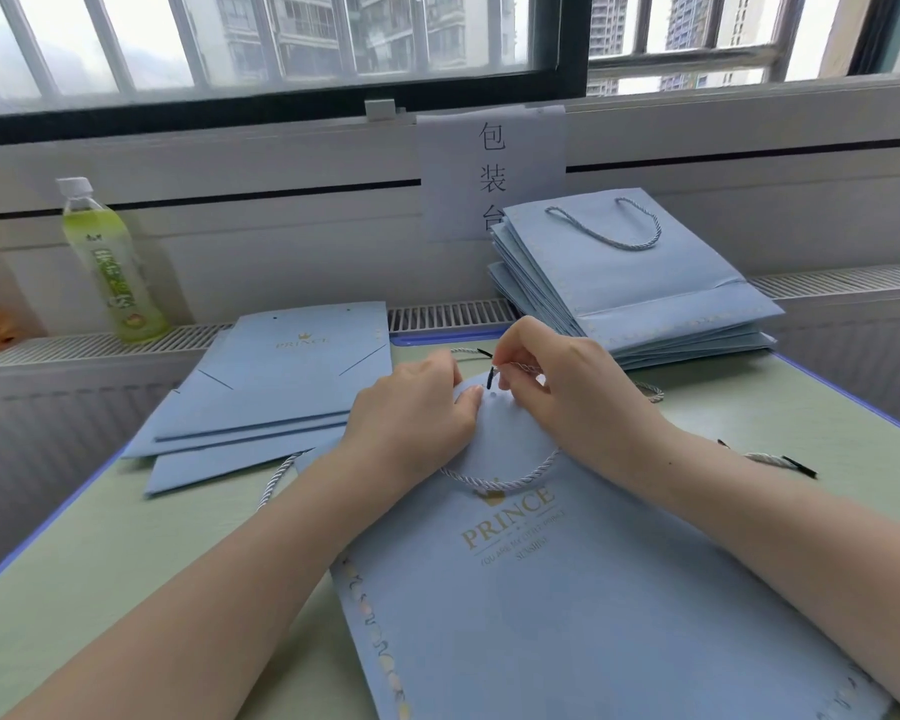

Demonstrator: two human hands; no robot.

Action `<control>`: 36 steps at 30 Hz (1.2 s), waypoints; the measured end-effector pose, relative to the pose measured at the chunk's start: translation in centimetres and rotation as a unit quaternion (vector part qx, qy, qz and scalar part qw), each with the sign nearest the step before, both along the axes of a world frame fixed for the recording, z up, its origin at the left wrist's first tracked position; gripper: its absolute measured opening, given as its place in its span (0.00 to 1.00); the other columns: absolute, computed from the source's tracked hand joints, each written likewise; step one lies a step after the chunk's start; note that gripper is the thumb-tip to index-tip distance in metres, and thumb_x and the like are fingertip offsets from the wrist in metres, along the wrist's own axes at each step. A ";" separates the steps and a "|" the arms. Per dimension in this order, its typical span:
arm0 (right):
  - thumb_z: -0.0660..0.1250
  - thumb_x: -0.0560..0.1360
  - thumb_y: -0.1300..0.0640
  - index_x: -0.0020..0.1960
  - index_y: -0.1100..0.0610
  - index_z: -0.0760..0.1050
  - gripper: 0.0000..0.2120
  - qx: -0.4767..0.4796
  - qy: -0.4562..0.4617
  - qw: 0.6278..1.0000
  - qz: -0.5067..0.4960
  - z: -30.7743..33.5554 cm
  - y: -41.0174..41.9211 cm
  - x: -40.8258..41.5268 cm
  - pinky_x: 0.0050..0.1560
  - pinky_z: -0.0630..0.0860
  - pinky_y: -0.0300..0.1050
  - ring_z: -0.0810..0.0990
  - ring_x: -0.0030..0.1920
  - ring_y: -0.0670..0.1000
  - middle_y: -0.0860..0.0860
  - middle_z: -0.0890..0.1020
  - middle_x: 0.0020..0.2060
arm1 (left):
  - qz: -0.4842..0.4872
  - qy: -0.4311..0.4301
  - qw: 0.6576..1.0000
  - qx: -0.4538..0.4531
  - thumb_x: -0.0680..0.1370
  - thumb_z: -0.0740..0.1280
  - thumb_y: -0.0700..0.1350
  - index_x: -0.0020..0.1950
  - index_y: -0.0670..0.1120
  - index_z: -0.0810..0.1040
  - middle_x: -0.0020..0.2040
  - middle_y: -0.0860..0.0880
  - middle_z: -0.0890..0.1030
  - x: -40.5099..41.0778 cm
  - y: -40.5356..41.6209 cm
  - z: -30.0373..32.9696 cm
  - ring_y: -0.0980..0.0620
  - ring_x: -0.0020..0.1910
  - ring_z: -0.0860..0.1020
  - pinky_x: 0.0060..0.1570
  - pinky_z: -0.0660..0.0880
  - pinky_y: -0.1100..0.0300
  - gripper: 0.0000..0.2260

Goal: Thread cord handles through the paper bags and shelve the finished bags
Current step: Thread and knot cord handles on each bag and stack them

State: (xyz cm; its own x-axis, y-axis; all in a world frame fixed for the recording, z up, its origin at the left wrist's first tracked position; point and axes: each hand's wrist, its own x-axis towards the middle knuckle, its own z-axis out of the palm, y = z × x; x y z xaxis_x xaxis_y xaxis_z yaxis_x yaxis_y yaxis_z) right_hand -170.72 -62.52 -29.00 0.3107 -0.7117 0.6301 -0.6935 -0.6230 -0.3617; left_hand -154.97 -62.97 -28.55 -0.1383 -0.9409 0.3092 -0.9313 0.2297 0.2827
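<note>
Our left hand (417,407) presses the paper bag (567,589) flat by its holes; our right hand (557,387) pinches the cord tip (491,377) above them.

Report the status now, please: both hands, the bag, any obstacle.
Right hand pinches black-tipped twisted grey cord above punched hole. Left hand presses flat light-blue paper bag. Nothing in the way.
</note>
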 end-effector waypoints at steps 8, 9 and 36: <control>0.62 0.77 0.59 0.49 0.53 0.76 0.05 0.012 0.035 0.999 -0.021 0.3 -0.1 -0.4 0.44 0.75 0.52 0.77 0.40 0.52 0.47 0.81 0.38 | -0.004 -0.011 1.000 -0.015 0.80 0.58 0.55 0.50 0.48 0.69 0.52 0.47 0.78 0.1 0.2 0.0 0.44 0.51 0.74 0.46 0.67 0.54 0.11; 0.62 0.77 0.59 0.49 0.53 0.76 0.05 0.013 0.039 0.999 -0.025 0.4 -0.2 -0.5 0.44 0.75 0.52 0.77 0.40 0.52 0.47 0.81 0.38 | -0.004 -0.010 1.000 -0.015 0.80 0.58 0.55 0.50 0.48 0.69 0.52 0.47 0.77 0.0 0.2 0.0 0.44 0.51 0.74 0.45 0.67 0.54 0.11; 0.65 0.75 0.63 0.49 0.57 0.77 0.04 -0.018 0.041 0.995 0.084 -0.7 -0.3 0.7 0.42 0.64 0.26 0.68 0.39 0.43 0.46 0.72 0.42 | -0.117 0.426 0.780 0.444 0.78 0.58 0.32 0.56 0.36 0.79 0.42 0.42 0.81 3.2 -0.5 2.6 0.49 0.32 0.80 0.32 0.78 0.63 0.12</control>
